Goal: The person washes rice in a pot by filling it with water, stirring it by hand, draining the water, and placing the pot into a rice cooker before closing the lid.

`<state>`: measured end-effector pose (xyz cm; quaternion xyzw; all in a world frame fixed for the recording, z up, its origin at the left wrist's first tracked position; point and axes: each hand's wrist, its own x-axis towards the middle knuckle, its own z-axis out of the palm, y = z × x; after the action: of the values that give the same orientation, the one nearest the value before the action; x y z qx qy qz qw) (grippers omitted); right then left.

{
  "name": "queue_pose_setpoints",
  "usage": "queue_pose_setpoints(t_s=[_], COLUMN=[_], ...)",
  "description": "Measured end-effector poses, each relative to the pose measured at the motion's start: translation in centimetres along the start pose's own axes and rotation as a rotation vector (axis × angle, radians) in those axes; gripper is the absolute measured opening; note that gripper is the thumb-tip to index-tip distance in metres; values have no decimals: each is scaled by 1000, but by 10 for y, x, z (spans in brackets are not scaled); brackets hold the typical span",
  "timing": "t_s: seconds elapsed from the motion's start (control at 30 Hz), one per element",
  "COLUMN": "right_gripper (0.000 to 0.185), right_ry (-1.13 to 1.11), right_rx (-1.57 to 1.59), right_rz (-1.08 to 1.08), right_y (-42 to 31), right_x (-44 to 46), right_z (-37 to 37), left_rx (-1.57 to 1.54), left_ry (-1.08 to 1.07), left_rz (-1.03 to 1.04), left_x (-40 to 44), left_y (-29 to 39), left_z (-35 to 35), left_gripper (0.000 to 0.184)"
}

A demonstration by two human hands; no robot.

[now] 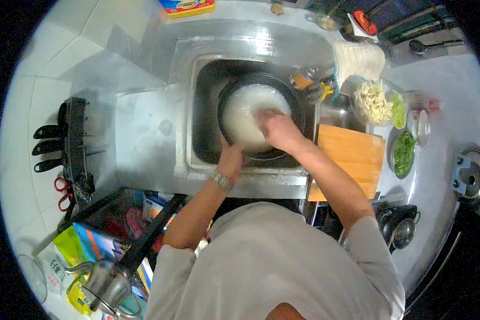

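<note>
Right now, a big dark pot sits in the sink with cloudy white water in it. The right hand dips its fingers in the water; they are blurry, so I can't tell how far open they are or if they hold anything. The left hand is at the pot's near edge, but I can't see its grip well.

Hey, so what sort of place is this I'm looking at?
Most likely a kitchen: there's a sink, a wooden cutting board at its right, and a dish of green vegetables farther right.
</note>
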<state>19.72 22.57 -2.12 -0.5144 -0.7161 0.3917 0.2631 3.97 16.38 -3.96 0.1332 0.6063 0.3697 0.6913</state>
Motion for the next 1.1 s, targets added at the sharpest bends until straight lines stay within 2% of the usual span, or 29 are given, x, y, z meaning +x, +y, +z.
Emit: queue_pose_setpoints(t_s=[0.07,0.1,0.13,0.2,0.23,0.27,0.33,0.37,0.4,0.43,0.47,0.5,0.57,0.67,0.73,0.77,0.8,0.83,0.87,0.97,1.03,1.1], right_gripper=[20,16,13,11,11,12,17,22,26,36,36,39,42,40,37,30,30,29,28,22,24,25], right_ry=[-9,211,270,174,174,299,467,526,586,578,580,409,231,171,101,142,142,163,184,268,268,265], right_rx=[-446,-335,-129,432,432,233,-179,-203,-227,-55,-54,98,253,215,444,468,468,481,494,551,592,636], right_rz=[-244,-193,-58,369,365,281,109,119,132,243,245,449,652,560,878,803,805,792,780,835,875,914], right_y=[2,0,2,5,4,4,25,33,40,59,75,82,90,81,60,65,64,63,62,38,19,12], right_x=[2,2,5,6,3,-4,-23,-31,-39,-48,-58,-66,-73,-72,-67,-70,-73,-75,-77,-79,-81,-85], right_z=[-5,-6,-7,-13,-17,-21,-33,-38,-40,-31,-18,-9,-3,4,0,5,6,7,8,0,-10,-12], left_rx=[13,-12,-31,24,47,70,47,40,36,34,36,88,142,196,253,271,427,581,581,834,841,837], left_ry=[47,15,-18,18,37,57,-36,-66,7,78,77,6,-65,-38,-83,-97,-97,-97,-99,75,60,-33], left_rz=[-4,-8,-26,-34,-36,-38,-117,-143,-76,-8,-8,-15,-24,-114,-41,-16,146,311,311,550,732,810], left_x=[7,12,10,-6,-5,-4,9,11,8,6,8,11,10,-2,-6,-3,14,23,16,-13,-8,5], left_y=[3,-1,-8,8,9,10,-2,-5,-5,-5,-5,-5,-3,11,20,18,1,-8,-2,33,54,75], left_z=[-1,-4,-9,-3,-4,-5,-15,-17,-12,-10,-13,-18,-21,-22,-26,-31,-49,-59,-56,-43,-41,-38], left_gripper=[60,62,64,64,64,64,85,95,70,53,53,47,41,38,45,48,61,85,85,74,67,62])
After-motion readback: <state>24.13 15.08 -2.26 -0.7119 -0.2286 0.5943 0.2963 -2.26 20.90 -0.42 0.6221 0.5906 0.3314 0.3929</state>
